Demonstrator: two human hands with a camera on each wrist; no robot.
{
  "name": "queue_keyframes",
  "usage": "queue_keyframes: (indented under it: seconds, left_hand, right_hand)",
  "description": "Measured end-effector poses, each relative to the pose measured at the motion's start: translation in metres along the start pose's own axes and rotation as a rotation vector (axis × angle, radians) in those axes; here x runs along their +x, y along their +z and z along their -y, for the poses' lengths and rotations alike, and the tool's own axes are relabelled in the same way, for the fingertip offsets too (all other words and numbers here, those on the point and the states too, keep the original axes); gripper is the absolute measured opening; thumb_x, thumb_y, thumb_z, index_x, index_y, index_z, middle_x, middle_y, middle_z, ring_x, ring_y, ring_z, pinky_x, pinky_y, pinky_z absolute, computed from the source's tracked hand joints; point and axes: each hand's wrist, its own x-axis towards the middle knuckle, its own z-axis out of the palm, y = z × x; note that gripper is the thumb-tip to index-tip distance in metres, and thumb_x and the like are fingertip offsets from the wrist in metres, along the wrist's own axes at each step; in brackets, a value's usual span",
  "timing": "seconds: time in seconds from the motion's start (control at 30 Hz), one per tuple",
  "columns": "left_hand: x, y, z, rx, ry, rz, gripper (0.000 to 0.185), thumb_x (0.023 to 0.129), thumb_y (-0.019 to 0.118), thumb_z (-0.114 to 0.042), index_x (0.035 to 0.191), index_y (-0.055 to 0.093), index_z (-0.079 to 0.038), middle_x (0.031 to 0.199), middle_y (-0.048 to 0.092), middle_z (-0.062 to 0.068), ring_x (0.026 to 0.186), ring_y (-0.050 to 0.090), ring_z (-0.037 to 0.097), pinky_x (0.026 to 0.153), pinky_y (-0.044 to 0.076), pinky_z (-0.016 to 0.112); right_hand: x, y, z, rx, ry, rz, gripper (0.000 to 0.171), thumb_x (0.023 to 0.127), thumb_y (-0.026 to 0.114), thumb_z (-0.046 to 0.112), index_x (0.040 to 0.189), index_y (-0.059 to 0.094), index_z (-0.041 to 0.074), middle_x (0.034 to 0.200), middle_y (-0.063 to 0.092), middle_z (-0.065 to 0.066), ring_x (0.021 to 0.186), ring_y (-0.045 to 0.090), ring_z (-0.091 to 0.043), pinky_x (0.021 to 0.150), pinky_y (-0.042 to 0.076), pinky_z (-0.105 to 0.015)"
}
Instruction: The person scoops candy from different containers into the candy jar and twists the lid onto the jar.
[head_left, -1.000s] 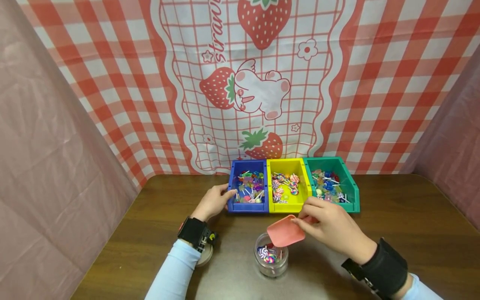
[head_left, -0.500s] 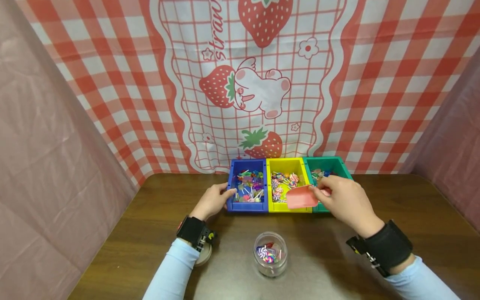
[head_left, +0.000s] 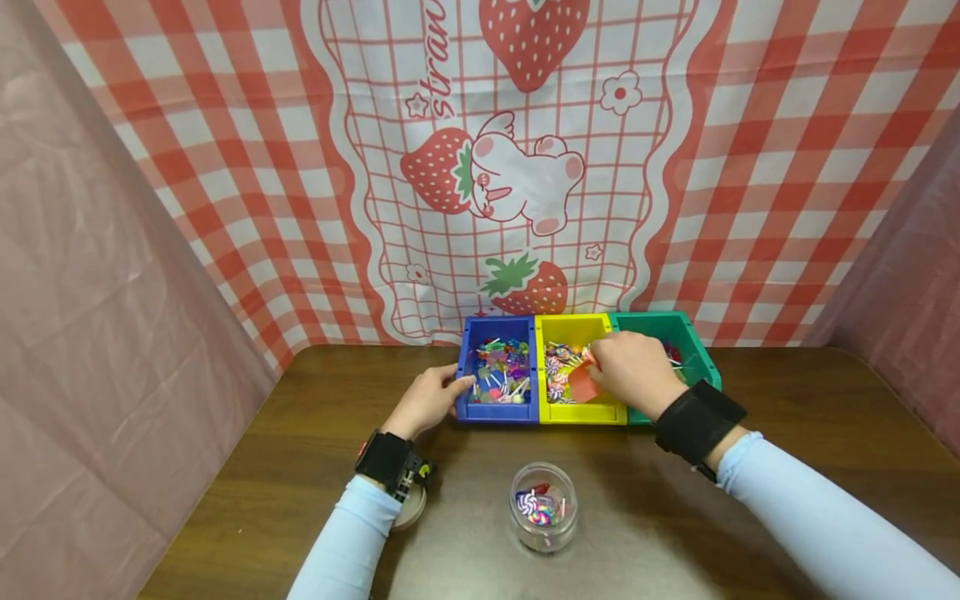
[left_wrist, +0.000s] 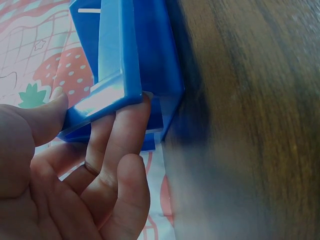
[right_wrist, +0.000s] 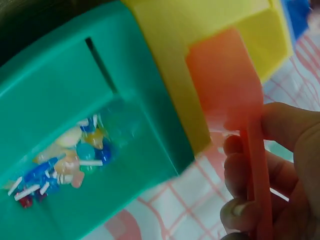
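My left hand [head_left: 426,402] grips the side wall of the blue bin [head_left: 497,414], thumb and fingers on either side of its edge in the left wrist view. My right hand [head_left: 637,371] holds a pink scoop [head_left: 583,383] by its handle. The scoop's blade dips into the yellow bin [head_left: 581,413], among striped lollipop charms [head_left: 557,387]. In the right wrist view, fingers and thumb wrap the scoop's handle, and the blade overlaps the yellow bin. Beside it stands the green bin [head_left: 705,362], partly covered by my right hand. Its small candy charms [right_wrist: 65,165] show in the right wrist view.
A clear jar [head_left: 545,537] holding a few candy charms stands on the wooden table in front of the bins. A pale round lid [head_left: 411,507] lies partly under my left wrist. A strawberry-print checked cloth [head_left: 517,275] hangs behind the bins.
My right hand has carried the scoop from above the jar, back and up to the bins, and lowered its blade into the yellow bin. My left hand has stayed on the blue bin.
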Motion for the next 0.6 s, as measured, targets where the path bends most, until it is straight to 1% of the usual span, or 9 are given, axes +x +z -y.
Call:
queue_keyframes:
  seconds: [0.1,0.2,0.3,0.47,0.6]
  left_hand:
    - [0.0,0.0,0.0,-0.001,0.001,-0.002,0.05,0.102,0.057,-0.041,0.141,0.058,-0.01,0.071,0.066,0.003,0.064,0.065,0.026,0.062,0.044,0.032]
    - [0.0,0.0,0.0,-0.003,0.002,-0.005,0.048,0.102,0.057,-0.039,0.14,0.058,-0.01,0.071,0.065,0.003,0.064,0.065,0.027,0.061,0.044,0.032]
    - [0.0,-0.001,0.0,-0.004,0.002,-0.011,0.048,0.102,0.058,-0.038,0.14,0.059,-0.01,0.071,0.065,0.003,0.064,0.065,0.027,0.06,0.044,0.032]
    - [0.0,-0.001,0.0,0.007,0.002,-0.02,0.05,0.101,0.058,-0.041,0.14,0.059,-0.01,0.07,0.065,0.003,0.064,0.065,0.028,0.06,0.043,0.032]
    - [0.0,0.0,-0.001,0.025,-0.007,-0.013,0.052,0.101,0.057,-0.042,0.142,0.056,-0.01,0.069,0.064,0.003,0.064,0.065,0.027,0.061,0.043,0.032]
  right_hand:
    - [0.005,0.006,0.001,0.035,0.005,0.04,0.032,0.089,0.075,0.025,0.065,0.058,0.013,0.056,0.047,-0.001,0.053,0.046,-0.021,0.05,0.039,-0.033]
    - [0.008,0.01,0.0,0.085,0.041,0.068,0.033,0.09,0.073,0.026,0.064,0.056,0.015,0.056,0.047,0.0,0.052,0.046,-0.02,0.05,0.036,-0.033]
    - [0.009,0.013,-0.001,0.106,0.074,0.086,0.033,0.091,0.072,0.028,0.065,0.058,0.014,0.056,0.047,-0.001,0.052,0.046,-0.02,0.051,0.035,-0.033]
    - [0.01,0.017,-0.002,0.139,0.117,0.084,0.033,0.092,0.072,0.028,0.066,0.059,0.013,0.056,0.047,-0.001,0.052,0.046,-0.021,0.053,0.034,-0.034]
    - [0.01,0.023,-0.003,0.155,0.117,0.064,0.033,0.092,0.072,0.027,0.065,0.058,0.013,0.056,0.047,-0.001,0.053,0.046,-0.021,0.055,0.034,-0.034]
